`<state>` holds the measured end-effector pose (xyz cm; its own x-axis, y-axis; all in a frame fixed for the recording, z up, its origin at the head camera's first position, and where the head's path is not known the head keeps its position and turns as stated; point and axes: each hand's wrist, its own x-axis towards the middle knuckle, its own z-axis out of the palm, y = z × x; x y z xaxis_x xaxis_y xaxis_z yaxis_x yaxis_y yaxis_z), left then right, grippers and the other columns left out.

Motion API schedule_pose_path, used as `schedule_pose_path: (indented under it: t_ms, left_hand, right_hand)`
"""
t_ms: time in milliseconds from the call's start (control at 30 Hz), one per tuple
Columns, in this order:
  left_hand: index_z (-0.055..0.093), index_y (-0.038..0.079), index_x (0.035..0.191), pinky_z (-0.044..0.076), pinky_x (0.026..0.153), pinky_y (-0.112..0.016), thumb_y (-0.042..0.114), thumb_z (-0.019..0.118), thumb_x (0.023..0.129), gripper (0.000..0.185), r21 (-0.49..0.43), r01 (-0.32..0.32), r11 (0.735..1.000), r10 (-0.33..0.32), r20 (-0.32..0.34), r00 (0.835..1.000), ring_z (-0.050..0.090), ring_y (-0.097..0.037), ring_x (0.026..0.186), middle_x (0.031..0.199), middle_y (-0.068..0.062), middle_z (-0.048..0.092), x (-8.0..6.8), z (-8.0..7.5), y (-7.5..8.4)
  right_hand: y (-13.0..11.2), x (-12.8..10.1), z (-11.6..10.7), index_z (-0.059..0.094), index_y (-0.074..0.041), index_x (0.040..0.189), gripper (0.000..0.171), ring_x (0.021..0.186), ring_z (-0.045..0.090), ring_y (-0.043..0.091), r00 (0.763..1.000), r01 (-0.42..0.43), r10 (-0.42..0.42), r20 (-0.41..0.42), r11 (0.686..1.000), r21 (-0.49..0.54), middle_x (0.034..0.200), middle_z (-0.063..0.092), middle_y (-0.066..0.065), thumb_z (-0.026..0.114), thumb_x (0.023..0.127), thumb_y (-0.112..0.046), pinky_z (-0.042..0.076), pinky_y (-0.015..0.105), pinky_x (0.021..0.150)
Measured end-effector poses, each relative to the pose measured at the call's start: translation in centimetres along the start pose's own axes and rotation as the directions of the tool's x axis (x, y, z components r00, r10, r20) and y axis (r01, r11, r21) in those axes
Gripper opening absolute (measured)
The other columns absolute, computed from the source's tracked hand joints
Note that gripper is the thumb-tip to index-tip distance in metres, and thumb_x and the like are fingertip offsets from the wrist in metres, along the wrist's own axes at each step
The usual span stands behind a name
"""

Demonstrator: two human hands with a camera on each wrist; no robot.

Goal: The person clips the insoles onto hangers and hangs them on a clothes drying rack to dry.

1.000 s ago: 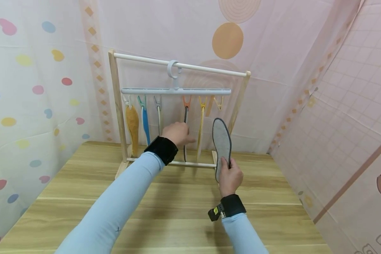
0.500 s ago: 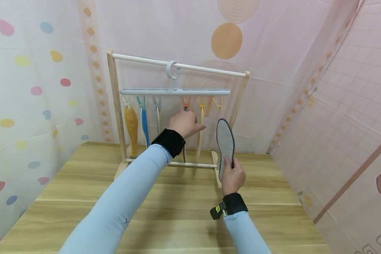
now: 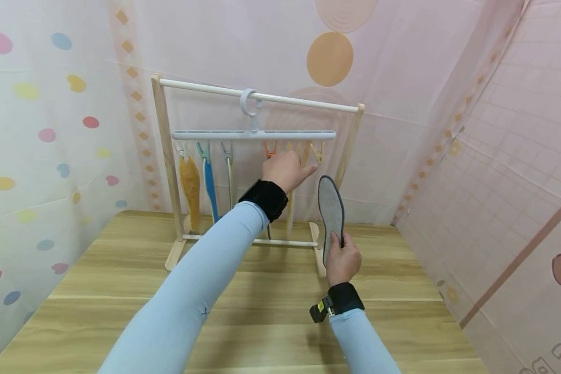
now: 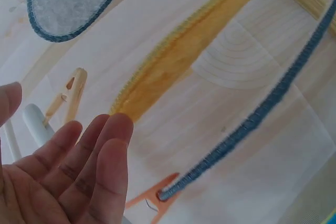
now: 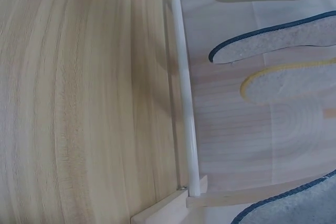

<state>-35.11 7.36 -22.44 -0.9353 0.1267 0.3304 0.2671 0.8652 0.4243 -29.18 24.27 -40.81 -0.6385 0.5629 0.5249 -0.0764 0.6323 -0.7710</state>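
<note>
My right hand [image 3: 343, 258] grips the lower end of a grey insole [image 3: 331, 210] with a dark stitched edge, held upright. My left hand [image 3: 285, 169], fingers extended and holding nothing, is raised in front of the hanger's orange clip [image 3: 269, 149] and a yellow clip it partly covers. In the left wrist view, a yellow insole [image 4: 178, 56] hangs beyond the fingertips, and a dark-edged insole [image 4: 262, 108] hangs in the orange clip. A pale yellow clip [image 3: 318, 151] at the hanger's right end holds nothing. The right wrist view does not show the right hand.
A pale blue hanger [image 3: 254, 135] hooks over the white rod [image 3: 304, 99] of a wooden rack [image 3: 164, 135]. On its left hang a tan insole [image 3: 189, 187], a blue insole [image 3: 210, 187] and a pale insole [image 3: 230, 182]. The rack stands on a wooden table [image 3: 271, 311] before patterned curtains.
My left hand has moved up and to the right, from beside the dark-edged insole to clip height. My right hand with the grey insole shifted slightly right, then stayed nearly still.
</note>
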Motion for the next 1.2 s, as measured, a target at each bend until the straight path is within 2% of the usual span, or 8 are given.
schedule_pose_path:
  t_ms: [100,200,333,467,600,733,967,1200]
  left_hand:
    - [0.056,0.011,0.064,0.044,0.049,-0.034,0.059,0.053,0.096,0.057,-0.013,0.002,1.000,-0.003,-0.057,0.998,0.055,-0.019,0.057,0.062,-0.003,0.052,0.2,0.2,0.6]
    - [0.069,0.011,0.103,0.050,0.055,-0.038,0.059,0.054,0.096,0.051,-0.005,-0.021,1.000,0.021,-0.136,0.990,0.060,-0.023,0.065,0.081,-0.008,0.065,0.7,0.7,0.9]
    - [0.049,0.018,0.144,0.055,0.064,-0.041,0.057,0.058,0.094,0.064,0.002,-0.045,0.999,0.044,-0.213,0.976,0.064,-0.028,0.078,0.108,-0.012,0.068,1.5,1.2,1.4]
    - [0.071,0.015,0.105,0.053,0.064,-0.039,0.058,0.056,0.095,0.047,0.036,-0.015,0.999,0.022,-0.199,0.980,0.064,-0.024,0.075,0.088,-0.007,0.069,2.1,1.5,2.2]
    - [0.059,0.015,0.064,0.049,0.059,-0.034,0.061,0.051,0.096,0.056,0.048,0.041,0.998,-0.033,-0.148,0.988,0.058,-0.018,0.066,0.065,-0.001,0.056,2.4,1.8,3.1]
    - [0.055,0.015,0.062,0.047,0.056,-0.032,0.058,0.052,0.097,0.056,0.041,0.061,0.997,-0.054,-0.150,0.987,0.059,-0.018,0.065,0.067,-0.001,0.055,2.8,2.2,3.4]
    - [0.069,0.010,0.084,0.052,0.063,-0.035,0.055,0.052,0.098,0.051,0.064,0.075,0.995,-0.060,-0.209,0.976,0.065,-0.023,0.080,0.086,-0.008,0.068,3.9,2.5,3.4]
    - [0.064,0.012,0.082,0.043,0.056,-0.029,0.055,0.051,0.099,0.047,0.076,0.088,0.993,-0.073,-0.175,0.982,0.059,-0.018,0.067,0.076,-0.004,0.062,4.8,2.3,3.9]
  right_hand:
    - [0.0,0.1,0.0,0.075,-0.005,0.098,0.021,0.078,0.069,0.035,1.000,-0.006,0.006,0.007,1.000,-0.016,0.089,0.073,0.015,0.074,0.090,-0.024,0.047,0.052,0.065]
    - [0.1,0.2,0.2,0.075,-0.006,0.098,0.021,0.080,0.069,0.035,1.000,-0.015,0.015,0.011,0.999,-0.031,0.090,0.074,0.014,0.074,0.090,-0.025,0.047,0.052,0.066]
    - [0.1,0.4,0.2,0.075,-0.006,0.098,0.020,0.081,0.070,0.036,1.000,-0.008,0.008,0.008,0.999,-0.034,0.090,0.074,0.014,0.075,0.090,-0.024,0.047,0.053,0.065]
    - [0.0,0.6,0.3,0.075,-0.006,0.099,0.021,0.082,0.070,0.036,1.000,-0.004,0.004,0.005,1.000,-0.023,0.091,0.074,0.015,0.075,0.090,-0.025,0.048,0.053,0.066]
    - [0.1,0.7,0.4,0.075,-0.007,0.100,0.021,0.081,0.070,0.035,1.000,-0.023,0.024,0.010,0.999,-0.025,0.091,0.074,0.013,0.074,0.090,-0.026,0.048,0.053,0.066]
    - [0.2,0.8,0.5,0.075,-0.008,0.100,0.020,0.079,0.070,0.033,0.999,-0.040,0.040,0.022,0.999,-0.031,0.091,0.074,0.012,0.073,0.091,-0.026,0.048,0.051,0.066]
    - [0.5,1.0,0.8,0.075,-0.008,0.100,0.020,0.078,0.070,0.031,0.999,-0.027,0.028,0.034,0.999,-0.024,0.091,0.074,0.011,0.073,0.091,-0.026,0.049,0.049,0.066]
    - [0.1,1.0,1.2,0.075,-0.009,0.100,0.019,0.079,0.070,0.032,0.999,-0.021,0.022,0.037,0.999,-0.036,0.091,0.074,0.011,0.073,0.091,-0.026,0.048,0.051,0.065]
